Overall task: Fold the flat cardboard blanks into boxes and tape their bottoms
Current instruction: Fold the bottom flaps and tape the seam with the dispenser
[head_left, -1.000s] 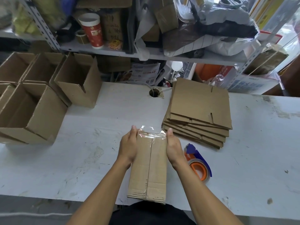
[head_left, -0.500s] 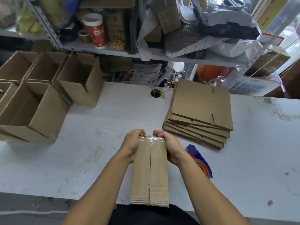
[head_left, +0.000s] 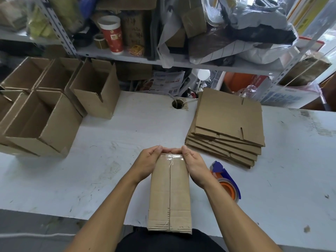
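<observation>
1. Box (head_left: 170, 191) lies bottom up at the table's (head_left: 127, 139) near edge, clear tape along its centre seam.
2. My left hand (head_left: 147, 164) and right hand (head_left: 193, 165) curl over its far end, fingers clamped on the taped edge.
3. Flat blanks (head_left: 229, 124) are stacked to my right, a tape dispenser (head_left: 226, 180) beside them.
4. Open boxes (head_left: 45, 106) stand at my left.

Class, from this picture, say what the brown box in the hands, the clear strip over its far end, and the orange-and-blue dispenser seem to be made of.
Brown box: corrugated cardboard, matt; fluted edge shows at its near end. Clear strip: probably plastic tape, glossy; it glints and wrinkles. Orange-and-blue dispenser: likely moulded plastic, smooth and evenly coloured.
</observation>
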